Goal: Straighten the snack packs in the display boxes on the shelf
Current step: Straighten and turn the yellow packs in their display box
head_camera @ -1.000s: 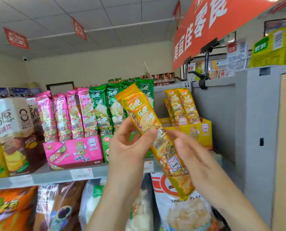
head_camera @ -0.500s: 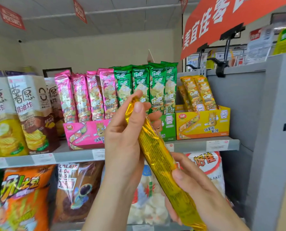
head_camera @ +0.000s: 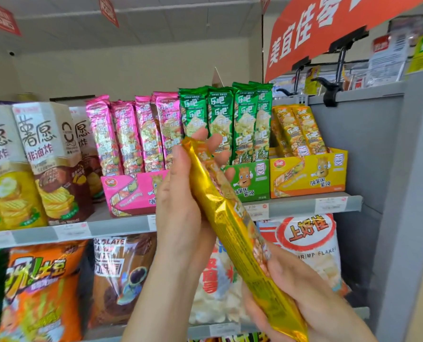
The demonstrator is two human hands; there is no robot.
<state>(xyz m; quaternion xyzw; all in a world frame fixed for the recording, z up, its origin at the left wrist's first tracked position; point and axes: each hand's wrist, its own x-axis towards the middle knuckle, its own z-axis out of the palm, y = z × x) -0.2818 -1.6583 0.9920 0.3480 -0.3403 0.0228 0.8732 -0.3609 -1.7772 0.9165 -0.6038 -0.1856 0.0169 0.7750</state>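
Foil gleams on the yellow snack pack [head_camera: 227, 218], which I see slanted before the shelf [head_camera: 292, 206], top at 11 o'clock, foot at 5 o'clock. The left hand [head_camera: 179, 208] has its grip clamped round the upper part. The right hand [head_camera: 304, 292] grips the lower end. At 2 o'clock from the pack stands the yellow box [head_camera: 309, 174], with more packs upright inside.

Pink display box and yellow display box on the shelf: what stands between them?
The green display box, holding upright green snack packs, in the head view. The left hand and yellow pack hide its left part.
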